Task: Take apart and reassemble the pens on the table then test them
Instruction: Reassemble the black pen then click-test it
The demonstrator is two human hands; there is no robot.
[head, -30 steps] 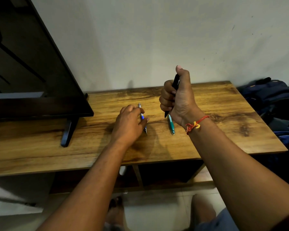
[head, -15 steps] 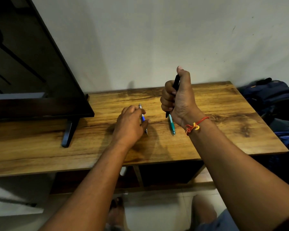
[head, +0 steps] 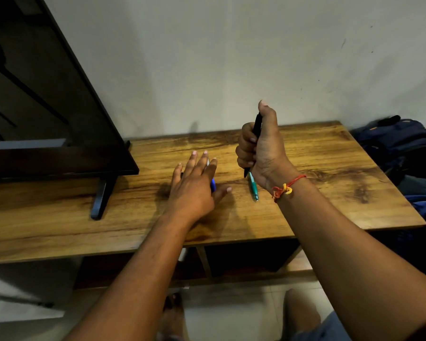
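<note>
My right hand (head: 261,148) is raised above the wooden table (head: 317,173) and grips a black pen (head: 256,126) upright in its fist, thumb on the pen's top end. My left hand (head: 194,183) lies flat over a blue pen (head: 212,184) on the table, fingers straight and spread; only a short blue stretch of that pen shows beside the hand. A teal pen (head: 253,187) lies on the table just below my right hand, its tip toward me.
A dark television (head: 47,119) on a black foot (head: 101,198) stands at the table's left. Dark blue bags (head: 401,141) lie beyond the right edge. A wall runs behind the table, with shelf compartments under it.
My left hand has opened from a curled hold on the blue pen to flat, spread fingers over it. The right hand with the black pen has stayed put.
</note>
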